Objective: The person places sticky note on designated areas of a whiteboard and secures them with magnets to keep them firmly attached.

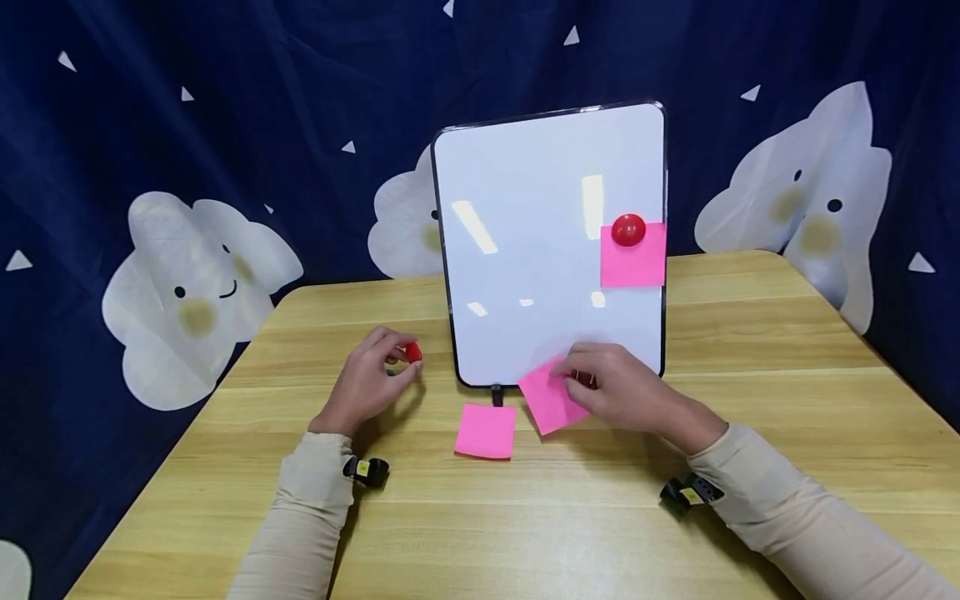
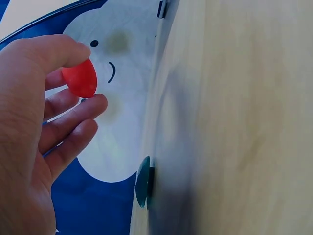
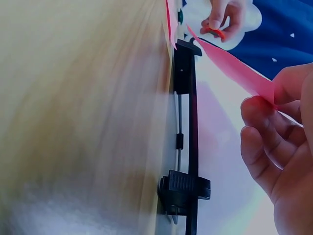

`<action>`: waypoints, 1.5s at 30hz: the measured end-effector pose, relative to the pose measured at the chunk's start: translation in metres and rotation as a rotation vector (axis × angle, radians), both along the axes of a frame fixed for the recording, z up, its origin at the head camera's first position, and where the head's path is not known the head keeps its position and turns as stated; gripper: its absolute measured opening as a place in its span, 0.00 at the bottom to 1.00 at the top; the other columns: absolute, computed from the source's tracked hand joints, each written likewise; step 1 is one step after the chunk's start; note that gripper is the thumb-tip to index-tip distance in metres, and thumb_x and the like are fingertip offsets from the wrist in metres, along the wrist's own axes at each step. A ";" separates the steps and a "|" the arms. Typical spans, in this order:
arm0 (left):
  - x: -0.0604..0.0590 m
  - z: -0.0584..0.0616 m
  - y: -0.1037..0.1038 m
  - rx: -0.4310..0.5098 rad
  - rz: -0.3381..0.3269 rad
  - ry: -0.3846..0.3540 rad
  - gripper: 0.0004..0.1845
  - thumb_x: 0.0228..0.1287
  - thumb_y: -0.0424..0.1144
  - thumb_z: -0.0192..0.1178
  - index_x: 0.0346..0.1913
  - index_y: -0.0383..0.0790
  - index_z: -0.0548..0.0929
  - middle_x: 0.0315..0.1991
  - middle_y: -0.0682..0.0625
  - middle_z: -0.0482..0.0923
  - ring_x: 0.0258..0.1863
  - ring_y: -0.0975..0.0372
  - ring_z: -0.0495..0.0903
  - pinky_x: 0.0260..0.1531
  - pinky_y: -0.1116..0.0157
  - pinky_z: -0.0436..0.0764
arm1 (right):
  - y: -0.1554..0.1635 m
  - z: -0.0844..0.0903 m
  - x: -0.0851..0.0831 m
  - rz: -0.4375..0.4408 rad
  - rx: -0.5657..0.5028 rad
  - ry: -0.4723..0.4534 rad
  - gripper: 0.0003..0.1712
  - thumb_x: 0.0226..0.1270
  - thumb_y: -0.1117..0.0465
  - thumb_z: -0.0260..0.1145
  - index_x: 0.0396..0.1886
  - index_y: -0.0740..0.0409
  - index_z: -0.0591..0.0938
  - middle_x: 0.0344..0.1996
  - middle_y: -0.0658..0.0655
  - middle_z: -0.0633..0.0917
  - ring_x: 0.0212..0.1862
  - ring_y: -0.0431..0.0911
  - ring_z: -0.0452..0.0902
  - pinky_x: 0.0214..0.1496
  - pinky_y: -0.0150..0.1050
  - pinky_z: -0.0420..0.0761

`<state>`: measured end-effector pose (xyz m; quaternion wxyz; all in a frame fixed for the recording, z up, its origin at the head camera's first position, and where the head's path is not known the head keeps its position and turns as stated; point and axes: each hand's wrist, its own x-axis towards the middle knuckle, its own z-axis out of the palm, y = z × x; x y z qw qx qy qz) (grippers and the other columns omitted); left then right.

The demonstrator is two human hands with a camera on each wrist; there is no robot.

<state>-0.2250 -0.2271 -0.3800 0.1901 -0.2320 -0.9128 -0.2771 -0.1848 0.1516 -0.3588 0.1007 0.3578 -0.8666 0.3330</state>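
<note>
My left hand point(image 1: 366, 382) pinches a red domed magnet point(image 2: 81, 78) between thumb and fingers, left of the whiteboard. A pink sticky note point(image 1: 549, 402) is in my right hand point(image 1: 624, 390), pinched at its right side; it hangs tilted in front of the board's lower edge. The whiteboard point(image 1: 517, 250) stands upright on the table. High on its right side, another red magnet point(image 1: 628, 230) sits over the top of a second pink sticky note point(image 1: 633, 267). One more pink sticky note point(image 1: 485, 432) lies on the table between my hands.
Black feet point(image 3: 185, 188) support the whiteboard's bottom edge. A green magnet point(image 2: 142, 182) rests on the wooden table point(image 1: 450, 525) beside my left hand, mostly hidden in the head view. Behind the table hangs a dark blue curtain point(image 1: 315, 67) with cloud prints.
</note>
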 end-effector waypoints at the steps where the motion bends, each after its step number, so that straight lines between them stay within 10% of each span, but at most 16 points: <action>1: 0.000 0.000 0.000 0.005 -0.002 0.005 0.17 0.60 0.38 0.71 0.51 0.37 0.84 0.43 0.51 0.77 0.38 0.59 0.84 0.42 0.59 0.84 | 0.000 0.000 0.000 0.001 -0.009 0.009 0.10 0.63 0.70 0.67 0.41 0.55 0.89 0.30 0.43 0.79 0.32 0.40 0.71 0.31 0.33 0.75; 45: -0.012 0.037 0.036 0.153 -0.115 0.102 0.13 0.63 0.38 0.68 0.48 0.38 0.82 0.41 0.52 0.76 0.34 0.64 0.81 0.40 0.64 0.83 | 0.014 0.022 -0.022 -0.145 -0.098 0.141 0.08 0.64 0.70 0.67 0.40 0.59 0.89 0.34 0.53 0.85 0.27 0.41 0.72 0.29 0.35 0.75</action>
